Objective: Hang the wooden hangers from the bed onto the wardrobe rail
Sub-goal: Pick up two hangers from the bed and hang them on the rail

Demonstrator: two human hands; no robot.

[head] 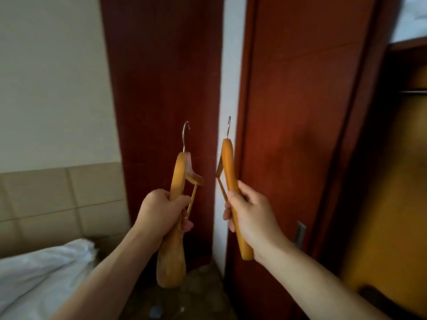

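The fingers (184,224) of the left hand (159,213) are curled tight round the lower arm of one wooden hanger (176,179), its steel hook (186,135) pointing up; the fingers (227,212) of the right hand (248,211) are wrapped the same way round a second wooden hanger (228,165), with its hook (228,127) also up. The two hangers are held apart, side by side, in front of a dark red panel (161,77) and the wardrobe door (293,112)

By my reading both hangers are off the bed (39,276) and in transit, so the pickup is done for this pair and the hanging is not. The wardrobe rail (413,91) shows only as a short dark bar at the far right edge, well apart from either hook, inside the open wardrobe (397,181)

Hard to make out: the rail is cut off by the frame, so I cannot tell whether hangers already sit on it. Only a corner of white bedding shows, so any hangers left there are hidden. The wardrobe interior is blurred, and the small objects on the floor (196,294) are unclear
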